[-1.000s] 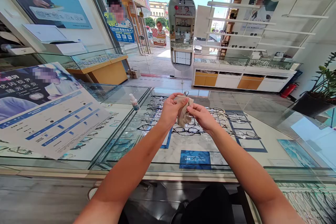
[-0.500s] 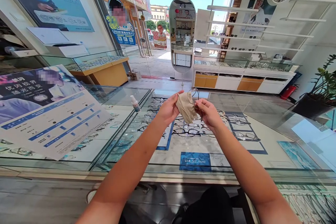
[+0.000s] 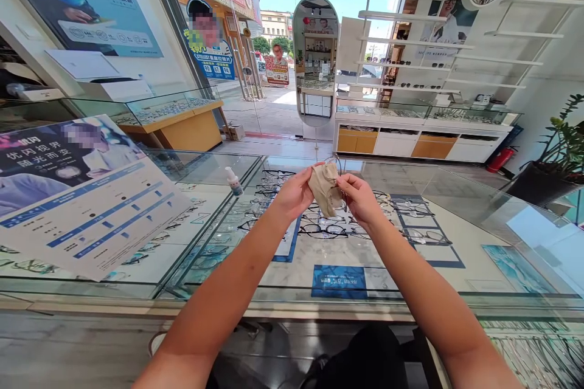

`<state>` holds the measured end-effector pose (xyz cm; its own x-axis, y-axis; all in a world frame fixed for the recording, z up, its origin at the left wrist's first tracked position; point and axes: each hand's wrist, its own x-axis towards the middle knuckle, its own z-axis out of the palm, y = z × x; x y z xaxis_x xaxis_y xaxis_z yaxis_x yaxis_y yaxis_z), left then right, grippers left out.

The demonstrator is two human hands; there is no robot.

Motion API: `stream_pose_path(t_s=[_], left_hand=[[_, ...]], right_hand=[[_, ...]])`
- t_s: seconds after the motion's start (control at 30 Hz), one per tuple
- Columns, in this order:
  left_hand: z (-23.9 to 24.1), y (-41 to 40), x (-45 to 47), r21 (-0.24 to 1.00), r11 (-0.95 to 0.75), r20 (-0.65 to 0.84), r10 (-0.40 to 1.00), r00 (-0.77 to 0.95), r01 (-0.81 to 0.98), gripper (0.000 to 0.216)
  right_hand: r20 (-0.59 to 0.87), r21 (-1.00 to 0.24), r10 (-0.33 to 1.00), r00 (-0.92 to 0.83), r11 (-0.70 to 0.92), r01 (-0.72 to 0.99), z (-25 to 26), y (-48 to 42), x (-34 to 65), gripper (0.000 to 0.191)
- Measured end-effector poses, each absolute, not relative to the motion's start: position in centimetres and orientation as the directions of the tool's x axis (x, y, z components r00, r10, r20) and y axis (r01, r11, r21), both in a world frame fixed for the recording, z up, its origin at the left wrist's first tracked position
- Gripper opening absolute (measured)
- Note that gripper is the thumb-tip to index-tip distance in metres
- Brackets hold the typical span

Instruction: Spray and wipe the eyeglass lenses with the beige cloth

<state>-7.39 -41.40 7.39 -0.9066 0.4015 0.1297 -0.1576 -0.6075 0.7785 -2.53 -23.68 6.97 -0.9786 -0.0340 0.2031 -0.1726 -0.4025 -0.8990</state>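
Observation:
Both my hands are raised over the glass display counter (image 3: 292, 282). My left hand (image 3: 294, 193) is closed on a beige cleaning cloth (image 3: 325, 187), which hangs down in folds between the hands. At the cloth's right side, my right hand (image 3: 358, 194) pinches a pair of glasses (image 3: 338, 163); a thin curved part of the frame shows above the fingers. The cloth hides most of the glasses. Under the counter's glass lie rows of eyeglass frames (image 3: 323, 231). A small white spray bottle (image 3: 234, 181) stands on the counter left of my hands.
A large printed leaflet (image 3: 104, 213) lies at the left of the counter. A blue card (image 3: 339, 281) is near the front edge. Beyond the counter stand an oval mirror (image 3: 316, 61), a shelf cabinet (image 3: 410, 143), a fire extinguisher (image 3: 500, 159) and a potted plant (image 3: 554, 158).
The cloth has shifted and folded differently between my hands. My right hand has turned slightly, and less of the glasses shows above the cloth.

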Motion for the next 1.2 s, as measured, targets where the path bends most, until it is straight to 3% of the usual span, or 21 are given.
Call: stream_pose_path(t_s=[0.37,0.6,0.8,1.03,1.2], left_hand=[[7.7,-42.7,-7.9,0.84,-0.475,-0.026,0.45,-0.893,-0.264,0.021],[8.5,-43.4,-7.2,0.946,-0.256,-0.048,0.493,-0.869,-0.197,0.049],[8.6,-44.0,-7.2,0.982,-0.141,-0.026,0.566,-0.824,-0.128,0.048],[9.4,-43.7,-6.0,0.991,-0.13,0.046,0.476,-0.878,-0.019,0.054],[9.6,-43.0,-5.2,0.988,-0.135,0.121,0.42,-0.899,0.07,0.059]], right_hand=[[0.113,-0.905,-0.091,-0.989,-0.421,-0.065,7.8,-23.5,-1.9,0.052],[0.079,-0.89,-0.122,-0.989,-0.455,-0.015,7.6,-23.5,-2.0,0.051],[0.071,-0.901,-0.145,-0.987,-0.434,-0.001,7.8,-23.8,-1.5,0.05],[0.165,-0.819,0.066,-0.984,-0.547,-0.174,8.5,-23.5,-1.7,0.046],[0.211,-0.823,0.137,-0.968,-0.509,-0.252,8.2,-23.7,-1.7,0.04]])
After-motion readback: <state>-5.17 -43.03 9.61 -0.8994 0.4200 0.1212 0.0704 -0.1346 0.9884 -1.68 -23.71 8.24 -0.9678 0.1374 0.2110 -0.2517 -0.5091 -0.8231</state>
